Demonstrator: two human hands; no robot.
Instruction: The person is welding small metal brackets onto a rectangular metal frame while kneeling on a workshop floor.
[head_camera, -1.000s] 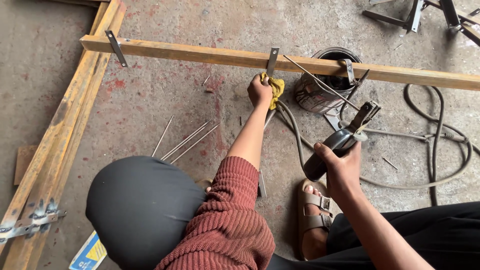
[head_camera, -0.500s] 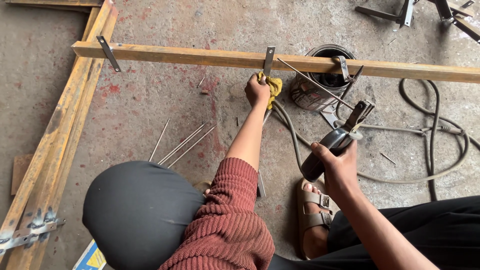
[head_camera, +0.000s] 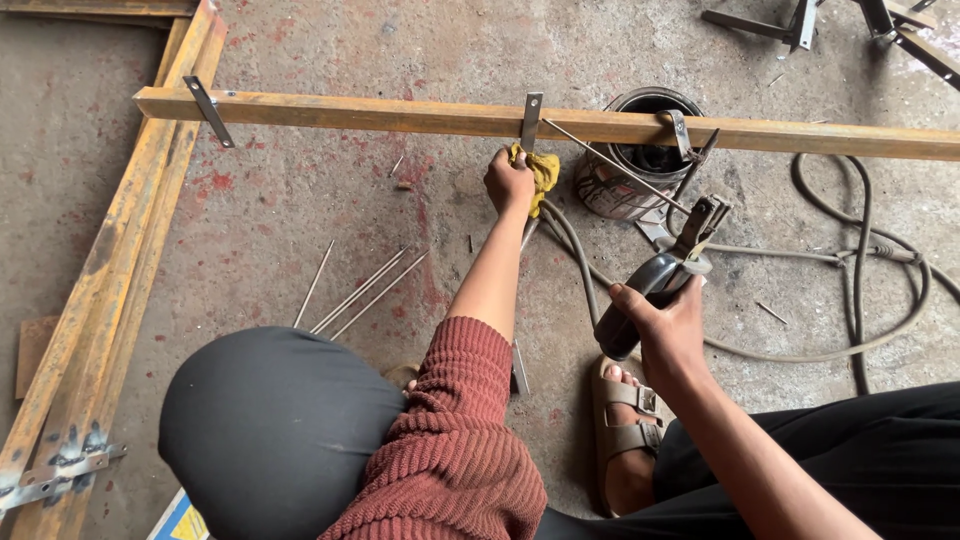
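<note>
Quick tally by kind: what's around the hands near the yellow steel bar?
Loose thin metal welding rods on the floor: 3
Small grey metal brackets on the long yellow-painted steel bar: 3
Round metal tin behind the bar: 1
Yellow cloth in the left hand: 1
Black-handled welding electrode holder in the right hand: 1
Grey welding cable: 1
Total: 10

Spare welding rods (head_camera: 360, 292) are laid loose on the concrete floor (head_camera: 300, 215) at 9 o'clock. A metal can (head_camera: 640, 160) is seen at 1 o'clock, coiled cable (head_camera: 880, 300) at 3 o'clock.
</note>
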